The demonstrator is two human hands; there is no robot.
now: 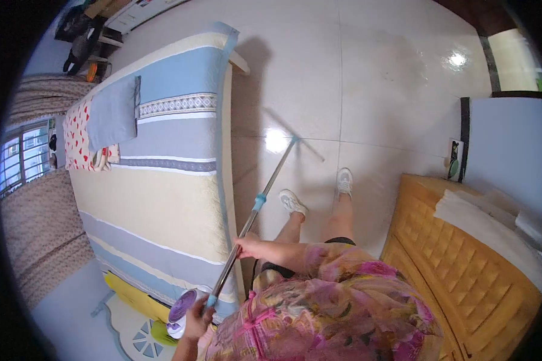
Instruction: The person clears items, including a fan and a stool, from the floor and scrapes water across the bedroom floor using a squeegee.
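A long metal-handled mop [274, 180] with light blue fittings slants across the view. Its thin, wide head [310, 150] rests on the tiled floor, beyond my feet. My right hand [248, 246] is wrapped round the middle of the handle. Lower down, my left hand [197, 320] grips the handle's top end, near a blue fitting. Beside the handle on the left stands the bed [156, 204], with a striped cover in blue, grey and cream.
A grey pillow [113, 114] and heart-patterned cloth [77, 138] lie on the bed. A purple-and-white fan [183, 304] is close to my left hand. On the right is a wooden cabinet [457, 259] with white sheeting on it. Glossy tiles [397, 72] stretch ahead.
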